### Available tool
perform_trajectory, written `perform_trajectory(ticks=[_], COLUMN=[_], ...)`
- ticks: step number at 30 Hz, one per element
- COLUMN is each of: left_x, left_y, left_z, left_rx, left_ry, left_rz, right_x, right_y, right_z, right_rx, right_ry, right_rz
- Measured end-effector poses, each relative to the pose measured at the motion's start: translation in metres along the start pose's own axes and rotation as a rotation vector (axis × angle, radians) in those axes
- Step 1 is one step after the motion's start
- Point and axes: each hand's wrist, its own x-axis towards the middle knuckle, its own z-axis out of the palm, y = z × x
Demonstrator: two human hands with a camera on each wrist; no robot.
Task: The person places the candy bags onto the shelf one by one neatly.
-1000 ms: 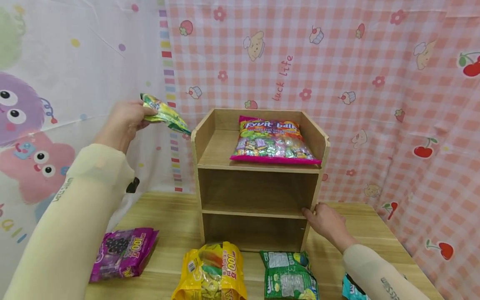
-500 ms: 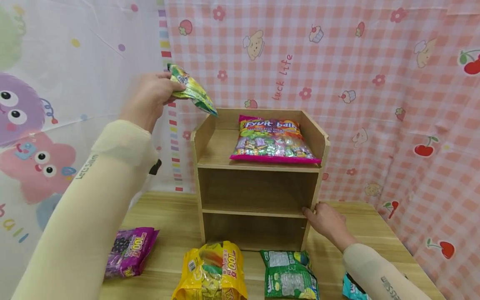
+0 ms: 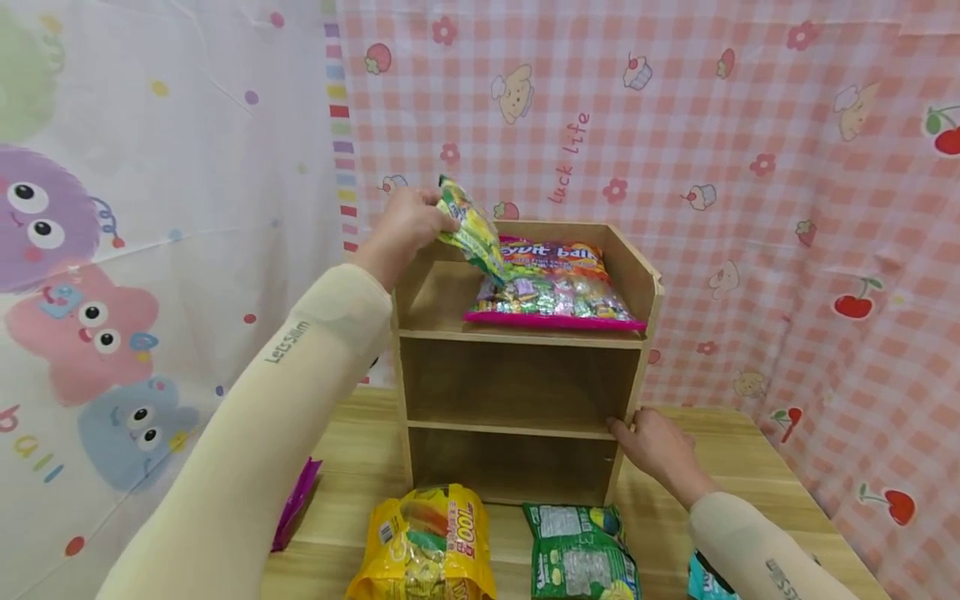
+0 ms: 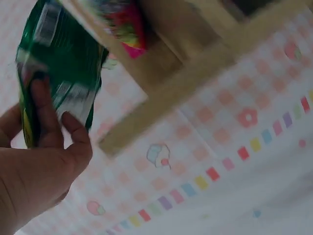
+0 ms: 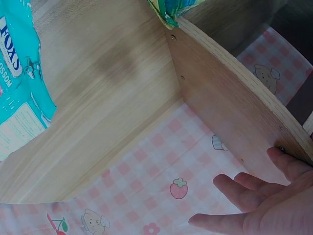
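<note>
My left hand [image 3: 401,233] pinches a green and yellow candy bag [image 3: 472,229] by one edge above the top tier of a small wooden shelf [image 3: 517,337]. The left wrist view shows the bag's green back [image 4: 73,63], with fingers curled on it. On that tier lies a pink-edged bag of assorted candy [image 3: 558,292]; the held bag overlaps its left part in the head view. Low on the shelf's right side rests my right hand [image 3: 660,450]. In the right wrist view its thumb touches the panel edge, and the other fingers [image 5: 234,193] stretch out straight.
In front of the shelf lie a yellow bag [image 3: 423,542] and a green bag [image 3: 581,550]. A purple bag [image 3: 298,504] is mostly behind my left sleeve. A teal bag [image 5: 19,83] lies to the right. Patterned cloth [image 3: 675,108] hangs behind the table.
My left hand has carried the green and yellow bag rightward, first up and then down, from beside the shelf to above its top tier. The right hand stays on the side panel.
</note>
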Motion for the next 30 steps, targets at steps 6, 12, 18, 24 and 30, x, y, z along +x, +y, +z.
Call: perform_trajectory(ticks=[6,12,18,24,30], left_x=[-0.01,-0.011,-0.015,-0.028,-0.027], left_y=[-0.02,-0.023,-0.025,-0.033,-0.044], left_z=[-0.006,-0.008,0.014,0.042,0.053], left_rx=[0.628,0.73,0.878,1.129,0.973], left_ry=[0.11,0.016,-0.053,-0.181,-0.272], left_rz=[0.163,0.201,0.344,0.338,0.241], right_x=[0.001,-0.001,-0.002,-0.002,-0.002], right_y=[-0.002,-0.002,0.0,0.0,-0.001], right_z=[-0.002,-0.004,-0.004,-0.003,-0.002], right_rx=[-0.007,-0.007,-0.007,-0.007,-0.002], right_ry=[0.002,0.009,0.003,0.001,-0.002], right_rz=[-0.021,-0.023,-0.012,-0.013,-0.014])
